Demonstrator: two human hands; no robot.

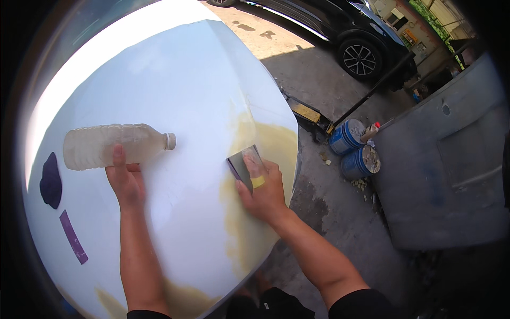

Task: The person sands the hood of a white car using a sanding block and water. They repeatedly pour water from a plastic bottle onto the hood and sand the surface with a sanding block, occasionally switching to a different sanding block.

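My left hand point(125, 178) grips a translucent plastic bottle point(90, 146) with a white cap, held sideways over a large white painted panel point(180, 80). My right hand point(265, 194) is closed on a dark, flat sanding pad point(238, 169), pressed on the panel's right side where a patchy yellowish area point(271, 138) shows; a yellow band crosses near my fingers. At the panel's left lie a dark purple, irregularly shaped piece point(50, 181) and a purple strip point(73, 236).
Beyond the panel stand a dark car point(329, 21), a yellow-and-black jack point(307, 112) with a long handle and two blue buckets point(345, 139) with items on top. A grey panel point(425, 159) is at the right, over grey concrete floor point(297, 64).
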